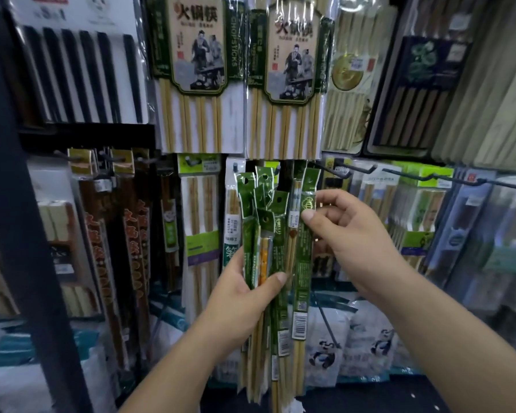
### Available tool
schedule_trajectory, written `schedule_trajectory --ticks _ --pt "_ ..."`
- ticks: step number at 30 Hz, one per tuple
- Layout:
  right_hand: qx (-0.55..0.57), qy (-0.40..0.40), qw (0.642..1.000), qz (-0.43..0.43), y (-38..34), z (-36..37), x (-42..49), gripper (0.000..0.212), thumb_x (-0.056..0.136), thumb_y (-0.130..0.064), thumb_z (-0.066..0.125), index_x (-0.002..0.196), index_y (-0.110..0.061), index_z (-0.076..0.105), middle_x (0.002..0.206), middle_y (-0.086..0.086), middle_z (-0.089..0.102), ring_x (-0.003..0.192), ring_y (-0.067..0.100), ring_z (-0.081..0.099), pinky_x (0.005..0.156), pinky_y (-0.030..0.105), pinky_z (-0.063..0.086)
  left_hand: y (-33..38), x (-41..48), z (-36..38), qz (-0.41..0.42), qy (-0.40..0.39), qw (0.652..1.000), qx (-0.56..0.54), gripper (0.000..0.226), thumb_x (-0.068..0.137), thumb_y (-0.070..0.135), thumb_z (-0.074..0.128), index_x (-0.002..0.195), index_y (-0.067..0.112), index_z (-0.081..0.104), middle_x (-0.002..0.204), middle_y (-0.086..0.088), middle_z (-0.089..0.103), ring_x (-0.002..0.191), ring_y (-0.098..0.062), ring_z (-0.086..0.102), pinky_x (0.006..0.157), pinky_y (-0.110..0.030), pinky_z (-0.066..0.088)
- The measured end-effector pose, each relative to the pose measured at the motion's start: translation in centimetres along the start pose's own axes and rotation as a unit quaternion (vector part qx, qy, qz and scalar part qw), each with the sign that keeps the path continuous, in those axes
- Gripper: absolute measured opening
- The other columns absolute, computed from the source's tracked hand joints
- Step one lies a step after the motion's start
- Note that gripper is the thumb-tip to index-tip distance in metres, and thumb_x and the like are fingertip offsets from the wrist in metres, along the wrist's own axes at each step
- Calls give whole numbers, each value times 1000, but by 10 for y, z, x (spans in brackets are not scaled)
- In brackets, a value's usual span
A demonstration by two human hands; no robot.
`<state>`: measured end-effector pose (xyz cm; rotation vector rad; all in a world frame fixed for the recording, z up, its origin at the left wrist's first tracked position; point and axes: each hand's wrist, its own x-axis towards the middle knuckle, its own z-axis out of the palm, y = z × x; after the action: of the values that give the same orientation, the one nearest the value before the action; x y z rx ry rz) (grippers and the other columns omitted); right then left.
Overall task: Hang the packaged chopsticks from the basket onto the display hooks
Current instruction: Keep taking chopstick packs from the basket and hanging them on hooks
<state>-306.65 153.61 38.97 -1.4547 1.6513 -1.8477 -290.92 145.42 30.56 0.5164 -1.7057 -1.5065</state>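
Left hand (245,290): nearest me, gripping a bundle of packs (258,234) around its middle.
Right hand (346,228): thumb and fingers pinch one pack (306,248) near its top, just beside the bundle.
Progress: I judge it partway; this pack is not yet on a hook (355,169), and the bundle remains.
Basket: not in view.

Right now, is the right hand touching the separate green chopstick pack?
Touching. The head view shows the right hand pinching the green chopstick pack near its top, thumb on its front; the left hand grips the bundle of packs.
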Motion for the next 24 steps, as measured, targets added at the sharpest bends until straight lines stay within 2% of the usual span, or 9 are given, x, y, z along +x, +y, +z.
schedule_trajectory --ticks 3,5,8,10,12,14,19,22,24 --pt "9 30 999 13 -1 -1 5 7 96 -29 68 94 -35 69 68 -15 60 66 4 57 65 27 52 3 0 -4 -5 17 1000 18 110 72 61 72 159 37 10 136 32 30 114 21 32 100 -5 26" --pt "6 54 998 28 -2 0 8 14 98 -34 66 85 -34 70 64 -19 56 62 1 54 63 25 51 5 1 -4 -13 12 1000 25 120 63 68 69 161 35 7 143 37 28 124 13 28 104 -15 25" --pt "-7 81 996 43 -3 2 12 20 100 -39 61 86 -26 69 59 -17 49 58 3 49 62 29 48 8 0 -5 -18 12 999 37 94 64 69 71 143 51 24 105 64 37 111 23 42 96 -10 33" --pt "-12 90 995 49 -3 3 15 25 100 -42 60 84 -25 68 58 -15 45 57 5 46 61 30 46 8 1 -7 -15 12 999 38 70 68 73 75 126 58 37 113 55 50 117 20 47 104 -21 40" --pt "-9 90 994 57 -5 4 16 29 100 -43 59 80 -24 66 58 -12 43 57 8 44 61 33 44 7 -1 -7 -12 18 999 33 86 68 72 77 141 44 42 141 26 56 134 -1 49 114 -43 42" --pt "-3 89 994 57 -7 6 18 33 101 -44 58 74 -25 64 59 -9 40 55 8 41 62 31 42 10 -1 -7 -11 25 999 21 95 72 67 78 152 40 34 150 12 52 140 -15 46 117 -52 39" --pt "-31 119 991 45 -7 9 24 39 101 -43 58 78 -12 60 61 -4 35 53 9 36 57 24 40 10 -2 -8 -2 26 999 32 83 71 64 75 145 44 41 142 17 58 134 -9 52 116 -46 40" --pt "-39 137 989 46 -5 9 27 39 101 -42 58 84 -7 61 61 -1 35 51 10 35 45 14 40 10 -2 -7 -24 21 998 58 48 84 52 77 108 72 40 114 42 62 111 20 54 99 -26 45" --pt "-41 137 989 43 -4 9 28 40 101 -40 58 80 -6 57 59 -2 34 49 10 35 47 12 42 12 -3 -7 -28 23 997 73 43 87 45 76 106 67 43 111 39 64 107 19 56 96 -23 46"
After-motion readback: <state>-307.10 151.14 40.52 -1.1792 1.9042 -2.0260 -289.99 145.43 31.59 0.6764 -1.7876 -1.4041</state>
